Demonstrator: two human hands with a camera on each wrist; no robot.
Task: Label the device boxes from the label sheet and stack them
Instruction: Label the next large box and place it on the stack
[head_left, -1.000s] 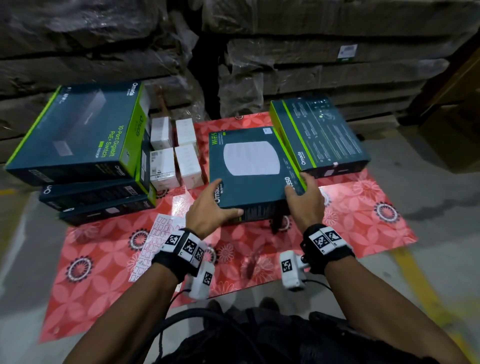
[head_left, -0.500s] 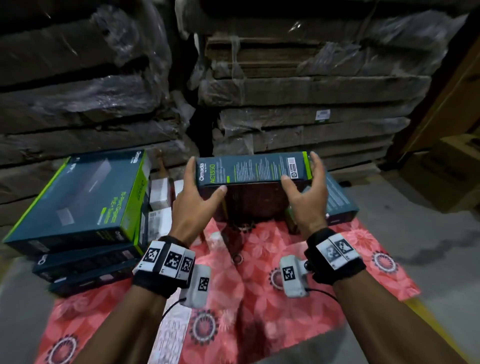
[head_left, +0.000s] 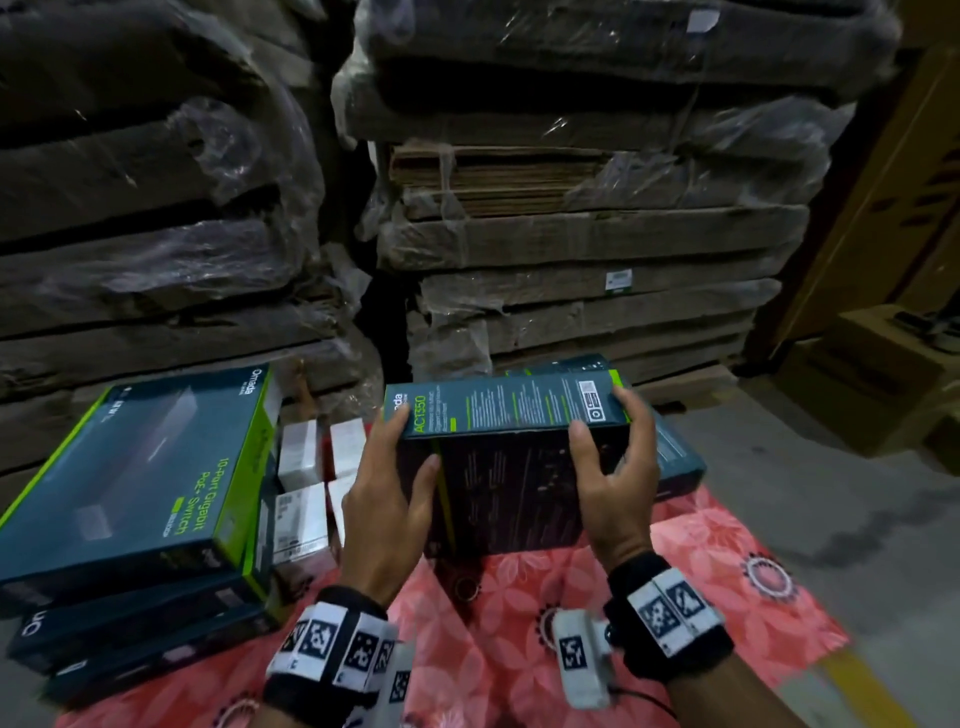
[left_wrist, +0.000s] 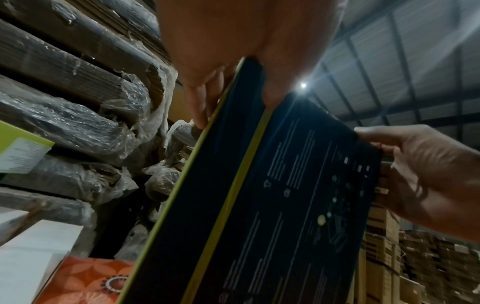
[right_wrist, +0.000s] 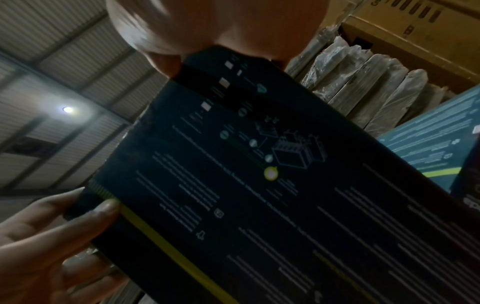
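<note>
Two hands (head_left: 387, 499) (head_left: 618, 488) hold one device box (head_left: 511, 452) upright.

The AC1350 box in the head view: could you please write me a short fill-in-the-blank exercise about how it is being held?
1. The AC1350 box is held by ____ hands.
2. The left hand grips the box's ____ end.
3. The box is lifted above the red floral ____.
4. The stack of switch boxes lies to the person's ____.

Missing words: both; left; mat; left

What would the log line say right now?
AC1350 box: lifted, tilted on edge | left hand: grips it | right hand: grips it | label sheet: unseen
</note>
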